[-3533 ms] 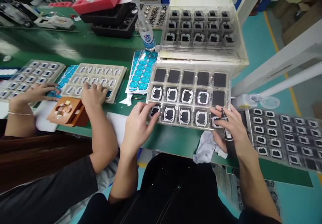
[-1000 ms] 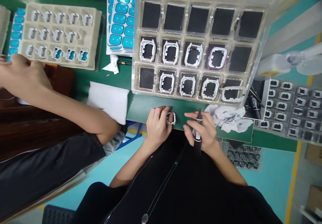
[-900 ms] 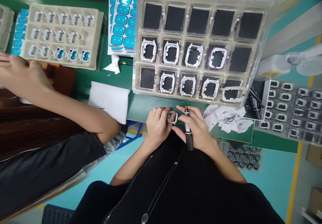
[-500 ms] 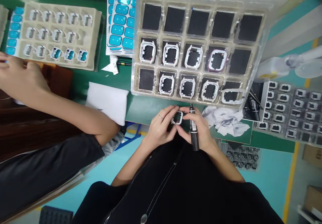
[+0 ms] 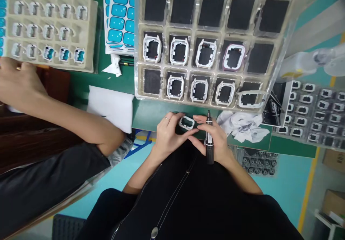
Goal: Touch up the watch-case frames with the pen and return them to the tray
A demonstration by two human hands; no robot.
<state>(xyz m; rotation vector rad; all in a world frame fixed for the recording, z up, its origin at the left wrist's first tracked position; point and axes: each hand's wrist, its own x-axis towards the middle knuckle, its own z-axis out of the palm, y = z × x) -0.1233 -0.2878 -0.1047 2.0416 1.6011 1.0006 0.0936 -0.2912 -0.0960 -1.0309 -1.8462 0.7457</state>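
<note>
My left hand (image 5: pixel 169 135) is closed on a small white watch-case frame (image 5: pixel 187 123), pinching it between thumb and fingers close to my body. In my right hand (image 5: pixel 217 139) a black marker pen (image 5: pixel 209 141) is held upright, its dark tip uncovered and pointing away from me. The right fingertips are close to the frame's right side; whether they touch it I cannot tell. Just beyond my hands lies a clear plastic tray (image 5: pixel 136 53) with dark pads in its compartments. Several white watch-case frames (image 5: pixel 179 51) sit in its middle and near rows.
A crumpled white cloth (image 5: pixel 242 126) lies right of my hands, a folded white cloth (image 5: pixel 110 107) to the left. Blue sticker sheets (image 5: pixel 118 22) and a beige parts tray (image 5: pixel 93 35) stand further left. A co-worker's arm (image 5: pixel 67 114) reaches in there. More trays (image 5: pixel 309 116) are at right.
The frame in my left hand has been turned from upright to lying slantwise. The right fingers have shifted slightly against it, marker still held. The view has moved a little closer to the tray.
</note>
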